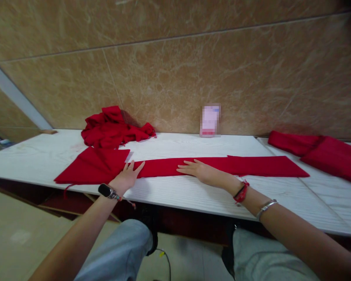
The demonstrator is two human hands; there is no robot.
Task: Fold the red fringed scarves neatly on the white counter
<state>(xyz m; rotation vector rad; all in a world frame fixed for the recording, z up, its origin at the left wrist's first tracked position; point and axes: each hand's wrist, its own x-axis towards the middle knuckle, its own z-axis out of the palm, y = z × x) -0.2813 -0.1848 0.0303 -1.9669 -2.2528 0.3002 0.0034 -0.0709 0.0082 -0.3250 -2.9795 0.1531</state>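
A long strip of red cloth (160, 168) lies across the white tabletop, folded narrow along its middle and right part. At its left end the cloth fans out into a wider, creased flap. My left hand (128, 175) rests flat where the flap meets the strip, fingers spread. Farther right, my right hand (200, 170) lies palm down on the strip with its fingers stretched to the left. Neither hand grips anything; both press on the cloth from above.
Against the tiled wall sits a crumpled red cloth heap (105, 130). A pink, blurred box or phone (210, 121) leans on the wall. More folded red cloth (329, 152) lies at the right. The white table (175, 193) has its front edge near my knees.
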